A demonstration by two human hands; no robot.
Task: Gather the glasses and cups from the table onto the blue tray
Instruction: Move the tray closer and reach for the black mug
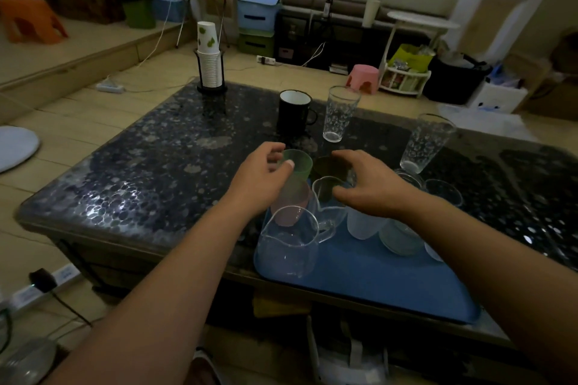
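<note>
Upright on the dark table [140,172], just beyond the blue tray [375,275]: translucent green cup [298,162], mouth up, pinched at its rim by left hand [262,175]. Right hand [366,184] curled over dark cup [328,166]; grip unclear.

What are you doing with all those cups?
A person is collecting cups onto a blue tray on the table. The left hand curls around a green cup; the right hand reaches over a dark cup. A black mug and two tall glasses wait farther back.
</note>
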